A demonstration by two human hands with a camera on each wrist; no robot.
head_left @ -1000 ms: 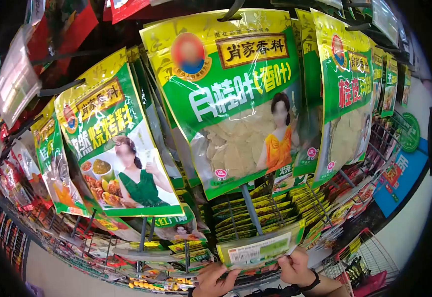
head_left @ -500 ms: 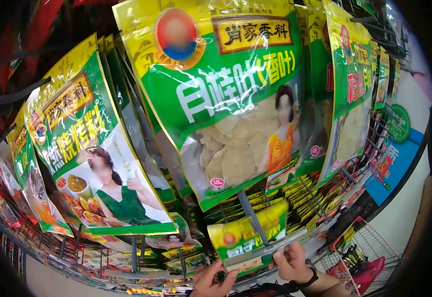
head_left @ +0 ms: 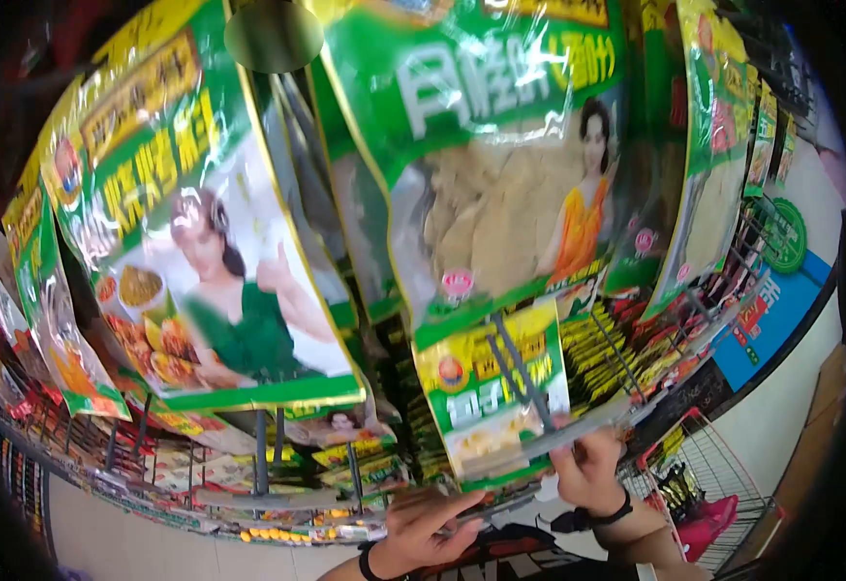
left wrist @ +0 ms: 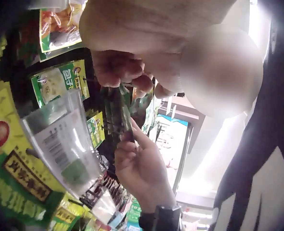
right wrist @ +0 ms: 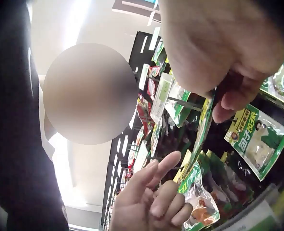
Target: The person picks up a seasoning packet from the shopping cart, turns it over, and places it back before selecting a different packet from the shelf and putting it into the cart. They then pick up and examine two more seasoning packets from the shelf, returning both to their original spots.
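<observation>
A small yellow and green packet (head_left: 491,387) stands upright beneath a large hanging bay leaf packet (head_left: 500,203) in the head view. My right hand (head_left: 592,474) pinches its right edge; the right wrist view shows that packet (right wrist: 202,127) nearly edge-on under the curled fingers of my right hand (right wrist: 224,53). Beside the lower left corner is my left hand (head_left: 432,528). In the right wrist view my left hand (right wrist: 151,197) has its index finger stretched out and the others loosely bent, with a gap between index tip and packet. Contact elsewhere is unclear.
Large packets (head_left: 210,232) hang at the left, others (head_left: 718,145) at the right. A metal prong and label holder (head_left: 587,431) cross the small packet's front. A wire cart (head_left: 723,484) stands at the lower right. A clear label holder (left wrist: 60,149) shows in the left wrist view.
The small packet has come up and stands taller in view, its printed front now showing. My left hand's index finger has stretched out. The head view has shifted and the large packets look nearer.
</observation>
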